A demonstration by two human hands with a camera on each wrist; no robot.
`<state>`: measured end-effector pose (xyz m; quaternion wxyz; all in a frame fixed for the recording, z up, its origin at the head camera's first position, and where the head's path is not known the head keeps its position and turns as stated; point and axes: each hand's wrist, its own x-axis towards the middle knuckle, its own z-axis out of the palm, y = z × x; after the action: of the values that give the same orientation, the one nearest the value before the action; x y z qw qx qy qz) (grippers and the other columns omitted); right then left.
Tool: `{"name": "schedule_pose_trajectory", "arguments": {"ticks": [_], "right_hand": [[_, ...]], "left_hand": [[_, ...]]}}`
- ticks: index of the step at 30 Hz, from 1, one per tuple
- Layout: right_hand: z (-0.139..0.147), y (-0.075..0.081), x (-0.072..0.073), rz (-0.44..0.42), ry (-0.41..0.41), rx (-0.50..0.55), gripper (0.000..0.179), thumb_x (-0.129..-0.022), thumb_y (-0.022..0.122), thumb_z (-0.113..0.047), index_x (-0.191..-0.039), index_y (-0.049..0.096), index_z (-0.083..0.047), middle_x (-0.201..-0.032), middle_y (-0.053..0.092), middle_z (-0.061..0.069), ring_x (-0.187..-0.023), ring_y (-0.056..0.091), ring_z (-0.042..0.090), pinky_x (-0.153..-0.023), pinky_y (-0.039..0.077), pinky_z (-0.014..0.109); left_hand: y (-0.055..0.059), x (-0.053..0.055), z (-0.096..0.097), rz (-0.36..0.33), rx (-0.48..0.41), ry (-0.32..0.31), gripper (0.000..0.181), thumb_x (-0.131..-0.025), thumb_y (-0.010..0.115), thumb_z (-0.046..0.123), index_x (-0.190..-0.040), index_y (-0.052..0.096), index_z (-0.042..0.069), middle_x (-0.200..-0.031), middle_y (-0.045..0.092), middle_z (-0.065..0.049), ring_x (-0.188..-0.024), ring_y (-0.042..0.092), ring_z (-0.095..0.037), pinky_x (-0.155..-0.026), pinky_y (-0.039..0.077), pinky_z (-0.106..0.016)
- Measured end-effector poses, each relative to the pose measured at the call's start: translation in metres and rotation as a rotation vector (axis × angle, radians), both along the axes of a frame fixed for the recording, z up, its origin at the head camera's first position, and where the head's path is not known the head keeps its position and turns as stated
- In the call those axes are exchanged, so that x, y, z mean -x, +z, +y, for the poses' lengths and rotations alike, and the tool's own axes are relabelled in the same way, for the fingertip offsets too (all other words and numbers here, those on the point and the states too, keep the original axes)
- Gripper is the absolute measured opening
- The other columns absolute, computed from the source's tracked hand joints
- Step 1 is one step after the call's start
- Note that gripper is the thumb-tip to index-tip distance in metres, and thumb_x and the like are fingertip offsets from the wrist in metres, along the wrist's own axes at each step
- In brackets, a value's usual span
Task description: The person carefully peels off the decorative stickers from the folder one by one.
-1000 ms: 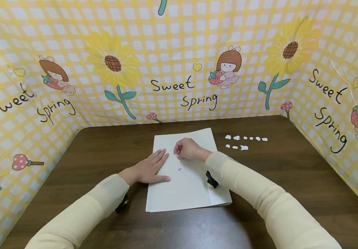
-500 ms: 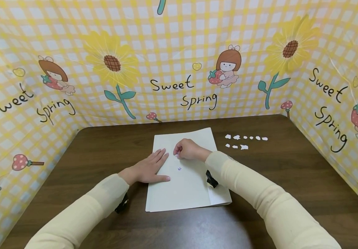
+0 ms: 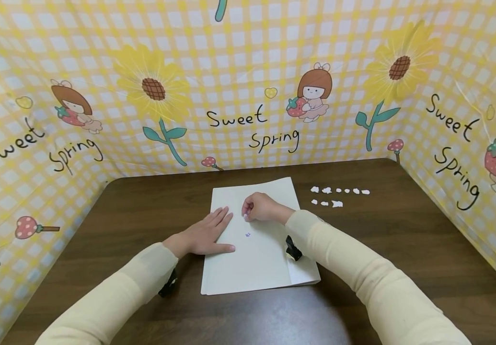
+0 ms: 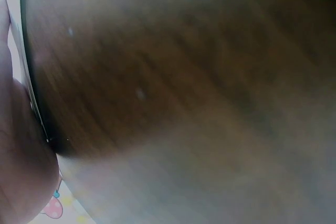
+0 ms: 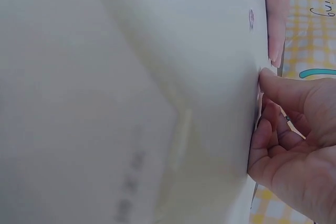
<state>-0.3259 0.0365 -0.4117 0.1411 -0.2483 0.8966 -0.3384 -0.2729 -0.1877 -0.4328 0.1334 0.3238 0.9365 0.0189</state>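
White paper sheets [image 3: 252, 273] lie stacked on the brown table. My left hand [image 3: 206, 235] rests flat on their left side, fingers spread and thumb pointing right. Near the middle of the top sheet, my right hand [image 3: 260, 207] has thumb and fingers curled together at the surface, pinching a small pale paper cutout [image 3: 246, 217] that the fingertips mostly hide. Just below it on the sheet is a tiny purple figure [image 3: 248, 235]. In the right wrist view, the thumb and curled fingers [image 5: 299, 140] press close along the paper.
Several small white cutouts [image 3: 337, 204] lie in two rows on the table, right of the paper. A yellow checked cloth [image 3: 239, 86] with printed flowers and girls stands behind and at both sides. The stack's lower right corner [image 3: 310, 275] is slightly raised.
My right fingertips shift only slightly over the same spot, still with the pale cutout. The left hand stays on the paper; the head view has turned a little.
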Motion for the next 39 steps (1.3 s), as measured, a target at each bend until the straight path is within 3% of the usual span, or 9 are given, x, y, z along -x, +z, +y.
{"name": "schedule_pose_trajectory", "arguments": {"ticks": [18, 26, 31, 39], "right_hand": [[0.008, 0.008, 0.001, -0.039, 0.019, 0.053, 0.008, -0.082, 0.077, -0.007, -0.081, 0.069, -0.006, -0.072, 0.062, 0.000, -0.070, 0.053, 0.012, -0.067, 0.043, 0.023], [0.017, 0.010, 0.003, -0.004, -0.001, 0.062, 0.005, -0.081, 0.078, -0.009, -0.082, 0.073, -0.008, -0.073, 0.066, -0.002, -0.071, 0.056, 0.012, -0.067, 0.045, 0.023], [0.024, 0.017, -0.001, 0.010, -0.023, 0.089, 0.005, -0.083, 0.078, -0.011, -0.084, 0.075, -0.007, -0.075, 0.068, -0.002, -0.072, 0.058, 0.012, -0.069, 0.046, 0.023], [0.042, 0.021, -0.005, -0.058, -0.075, 0.167, 0.009, -0.085, 0.077, -0.015, -0.090, 0.076, -0.009, -0.081, 0.070, -0.002, -0.077, 0.059, 0.013, -0.071, 0.047, 0.026]], "left_hand": [[0.001, -0.001, 0.001, -0.010, 0.009, 0.005, 0.104, -0.087, 0.039, 0.077, -0.156, 0.008, 0.005, -0.161, -0.001, -0.015, -0.147, -0.002, -0.030, -0.116, 0.010, -0.043], [-0.003, 0.000, -0.001, 0.010, 0.009, 0.009, 0.106, -0.085, 0.037, 0.080, -0.156, 0.008, 0.006, -0.162, -0.001, -0.014, -0.147, -0.002, -0.029, -0.116, 0.009, -0.043], [0.002, -0.001, 0.000, -0.005, 0.008, 0.007, 0.105, -0.087, 0.039, 0.077, -0.156, 0.007, 0.005, -0.161, -0.002, -0.016, -0.147, -0.002, -0.030, -0.116, 0.008, -0.044], [-0.001, 0.000, -0.001, 0.006, 0.016, 0.002, 0.105, -0.086, 0.036, 0.079, -0.156, 0.007, 0.005, -0.162, -0.002, -0.015, -0.147, -0.002, -0.030, -0.116, 0.008, -0.044]]}}
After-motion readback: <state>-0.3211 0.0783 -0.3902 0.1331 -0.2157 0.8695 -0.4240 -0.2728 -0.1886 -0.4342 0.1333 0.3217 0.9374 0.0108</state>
